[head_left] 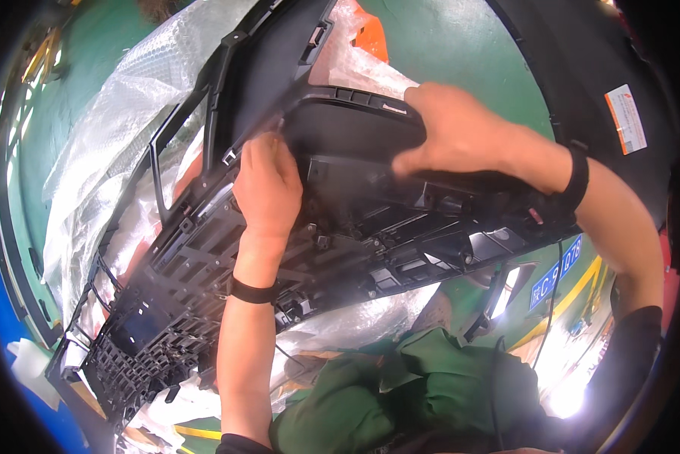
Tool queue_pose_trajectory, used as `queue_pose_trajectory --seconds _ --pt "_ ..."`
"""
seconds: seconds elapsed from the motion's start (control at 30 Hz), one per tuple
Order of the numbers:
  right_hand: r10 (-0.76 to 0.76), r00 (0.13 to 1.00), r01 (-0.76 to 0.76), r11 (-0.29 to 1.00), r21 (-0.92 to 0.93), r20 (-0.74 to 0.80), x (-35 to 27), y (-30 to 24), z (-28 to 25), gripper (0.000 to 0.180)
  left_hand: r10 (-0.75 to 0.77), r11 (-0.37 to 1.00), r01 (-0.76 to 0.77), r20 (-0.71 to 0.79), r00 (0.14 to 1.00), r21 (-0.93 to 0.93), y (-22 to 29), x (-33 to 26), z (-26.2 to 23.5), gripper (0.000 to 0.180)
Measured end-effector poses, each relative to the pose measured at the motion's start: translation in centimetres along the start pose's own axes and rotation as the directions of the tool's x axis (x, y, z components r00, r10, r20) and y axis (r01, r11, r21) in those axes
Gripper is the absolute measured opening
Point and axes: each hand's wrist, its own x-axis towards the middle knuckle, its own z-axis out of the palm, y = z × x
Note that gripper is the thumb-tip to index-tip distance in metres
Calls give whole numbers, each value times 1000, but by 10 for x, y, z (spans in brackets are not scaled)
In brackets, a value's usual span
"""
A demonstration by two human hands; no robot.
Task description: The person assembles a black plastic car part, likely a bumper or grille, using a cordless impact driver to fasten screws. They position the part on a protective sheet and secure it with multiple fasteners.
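Observation:
A large black moulded plastic panel (203, 257) with ribs, clips and openings runs slantwise across the middle. My right hand (461, 132) is wrapped round the edge of a curved black trim piece (347, 129) at its upper part, fingers on the outer rim and thumb on the near side. My left hand (268, 181) is closed in a pinch against the panel, left of that trim piece. What its fingertips hold, if anything, is hidden and blurred. Both wrists wear black bands.
Bubble wrap (120, 144) lies along the panel's left side, and more clear film (362, 321) under its near edge. Another dark panel (605, 83) with a white and orange label stands at the right. A blue plate (557, 276) and yellow lines lie on the green floor.

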Motion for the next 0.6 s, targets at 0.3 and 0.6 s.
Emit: queue_pose_trajectory --seconds 0.3,0.6 --pt "70 997 -71 994 80 12 22 -2 5 48 -101 967 91 30 994 236 14 -6 11 12" --pt "53 995 -54 998 -9 -85 18 -10 9 46 -123 951 82 124 985 297 11 -5 14 17"
